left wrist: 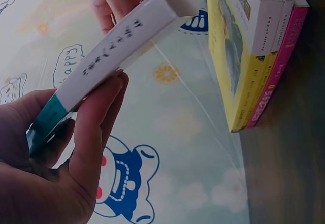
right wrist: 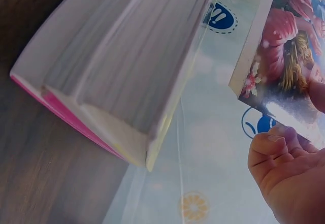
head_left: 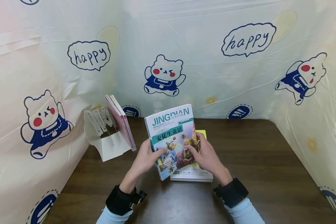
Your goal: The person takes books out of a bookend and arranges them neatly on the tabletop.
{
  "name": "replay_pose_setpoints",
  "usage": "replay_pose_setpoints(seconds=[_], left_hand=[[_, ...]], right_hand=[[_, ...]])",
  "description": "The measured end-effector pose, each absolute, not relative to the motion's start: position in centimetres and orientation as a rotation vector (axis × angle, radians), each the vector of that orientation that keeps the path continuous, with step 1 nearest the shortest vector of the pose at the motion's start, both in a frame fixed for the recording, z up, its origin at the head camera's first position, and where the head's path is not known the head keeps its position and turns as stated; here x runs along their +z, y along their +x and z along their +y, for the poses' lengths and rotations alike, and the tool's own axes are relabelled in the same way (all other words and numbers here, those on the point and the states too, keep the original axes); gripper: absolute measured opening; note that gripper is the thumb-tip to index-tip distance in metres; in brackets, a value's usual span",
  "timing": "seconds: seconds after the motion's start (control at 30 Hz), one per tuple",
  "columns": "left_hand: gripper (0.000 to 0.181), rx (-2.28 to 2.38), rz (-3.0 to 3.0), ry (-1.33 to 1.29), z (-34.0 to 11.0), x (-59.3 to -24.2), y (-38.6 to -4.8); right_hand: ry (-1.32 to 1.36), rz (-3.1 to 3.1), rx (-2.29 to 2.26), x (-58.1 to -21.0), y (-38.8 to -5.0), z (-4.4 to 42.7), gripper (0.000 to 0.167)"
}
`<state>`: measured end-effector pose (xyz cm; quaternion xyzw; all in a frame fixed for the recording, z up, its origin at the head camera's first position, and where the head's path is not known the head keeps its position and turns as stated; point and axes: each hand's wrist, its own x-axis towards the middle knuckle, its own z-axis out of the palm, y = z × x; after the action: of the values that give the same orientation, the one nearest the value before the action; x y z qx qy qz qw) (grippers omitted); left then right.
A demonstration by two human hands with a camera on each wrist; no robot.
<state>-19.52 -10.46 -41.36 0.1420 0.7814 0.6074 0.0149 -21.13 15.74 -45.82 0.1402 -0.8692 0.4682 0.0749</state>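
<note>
A paperback book (head_left: 172, 137) with a teal "JINGDIAN" title and an illustrated cover is held up above the table, tilted, cover facing the head camera. My left hand (head_left: 147, 157) grips its spine side, thumb across the cover. At the opposite side my right hand (head_left: 208, 155) holds the edge, its thumb also on the cover. In the left wrist view the white and teal spine (left wrist: 109, 51) rests between thumb and fingers. Behind and below the held book lies a stack of books (head_left: 191, 178), with yellow, white and pink spines (left wrist: 256, 89) in the left wrist view.
On the left of the dark wooden table (head_left: 254, 155) stands a white book rack (head_left: 114, 146) with upright dividers. Pink-covered books (head_left: 121, 124) stand upright at its right side. A printed cloth (head_left: 212, 77) hangs behind and along both sides.
</note>
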Motion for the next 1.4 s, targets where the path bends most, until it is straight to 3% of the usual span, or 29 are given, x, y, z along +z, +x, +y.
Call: replay_pose_setpoints(seconds=[0.6,1.1,1.4], left_hand=[[0.066,1.973,2.463,0.341,-9.6,-41.9,-20.2],[0.055,1.951,2.488,0.061,-8.7,-42.1,-20.6],[0.049,1.932,2.451,0.102,-8.8,-42.5,-20.5]], right_hand=[[0.365,-2.609,1.471,-46.2,-20.3,16.0,0.062],[0.186,-2.680,1.479,-46.4,-20.2,16.3,0.066],[0.174,-2.704,1.466,-46.9,-20.2,16.7,0.068]])
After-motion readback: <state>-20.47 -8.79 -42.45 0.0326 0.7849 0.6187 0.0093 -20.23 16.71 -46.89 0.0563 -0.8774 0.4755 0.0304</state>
